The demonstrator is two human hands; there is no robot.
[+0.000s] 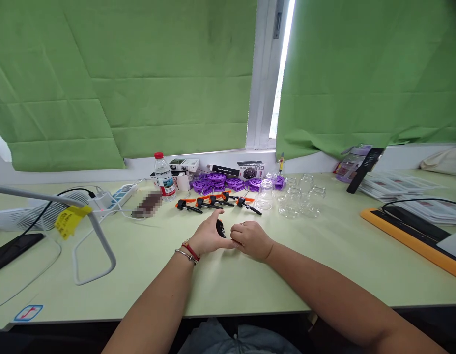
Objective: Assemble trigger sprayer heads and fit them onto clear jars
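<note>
In the head view my left hand (208, 236) is curled around a small black part (220, 229), which shows between its thumb and fingers; its kind is not clear. Close against the left thumb, my right hand (252, 239) has its fingers pinched together, and whatever they grip is hidden. Just beyond the hands lie several black and orange clamp-like pieces (209, 204) with thin metal rods. Behind those is a pile of purple round plastic pieces (215, 182).
Clear plastic cups (300, 196) are grouped right of the purple pieces. A red-capped water bottle (164, 178) and boxes (250, 169) line the back. A grey bent metal frame (102, 246) and cables occupy the left; an orange-edged case (408, 241) and paper stacks (397, 189) the right.
</note>
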